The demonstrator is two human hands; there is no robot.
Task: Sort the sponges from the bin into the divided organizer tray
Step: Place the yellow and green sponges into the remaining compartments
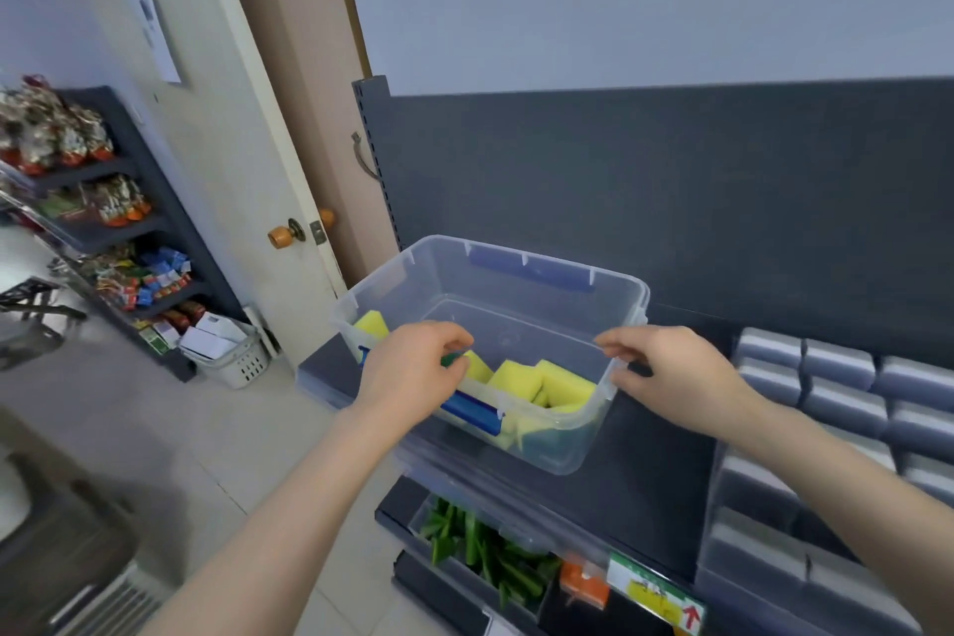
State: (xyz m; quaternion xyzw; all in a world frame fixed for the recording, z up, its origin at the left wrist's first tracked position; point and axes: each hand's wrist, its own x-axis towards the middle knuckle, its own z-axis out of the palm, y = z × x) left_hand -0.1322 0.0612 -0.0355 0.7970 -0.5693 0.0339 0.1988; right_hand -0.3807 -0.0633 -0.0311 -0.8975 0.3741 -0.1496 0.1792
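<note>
A clear plastic bin [537,284] with blue latches rests on a dark shelf. Inside lie several yellow sponges [537,380] with green backing, most piled at the near side and one at the far left corner [372,324]. My left hand [413,367] reaches over the near rim and pinches a green-backed yellow sponge [467,363]. My right hand [666,367] grips the bin's right rim. The divided organizer tray [826,377], grey with several compartments, sits on the shelf to the right.
A dark back panel [671,196] rises behind the shelf. Below the bin a lower shelf holds green items [485,553] and an orange item [583,584]. At left stand a door [248,170], a snack rack [103,222] and a white basket [227,356].
</note>
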